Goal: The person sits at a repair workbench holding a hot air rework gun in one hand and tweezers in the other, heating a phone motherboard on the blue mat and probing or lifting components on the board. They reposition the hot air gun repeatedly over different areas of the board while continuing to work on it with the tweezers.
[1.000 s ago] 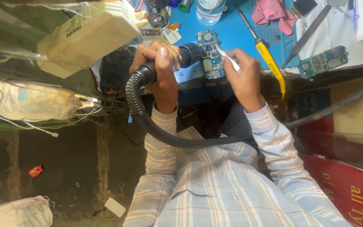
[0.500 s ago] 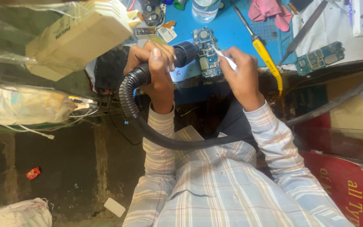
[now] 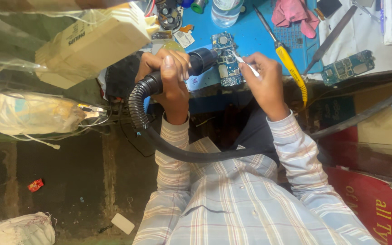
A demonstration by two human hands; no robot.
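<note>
The left hand (image 3: 171,75) grips the black ribbed-hose hot-air nozzle (image 3: 200,61); the right hand (image 3: 266,77) pinches white tweezers (image 3: 246,66) over the blue circuit board (image 3: 227,63) between them. Steady wrists probably help.

1. Ribbed black plastic hose (image 3: 138,106), matt.
2. Blue circuit board (image 3: 225,61), dotted with glinting metal parts.
3. Smooth blue mat (image 3: 259,36), faint sheen.
4. Crumpled pink cloth (image 3: 293,13).
5. Glossy yellow plastic screwdriver handle (image 3: 293,68), metal shaft.
6. Checked woven cotton sleeves (image 3: 296,149).
</note>
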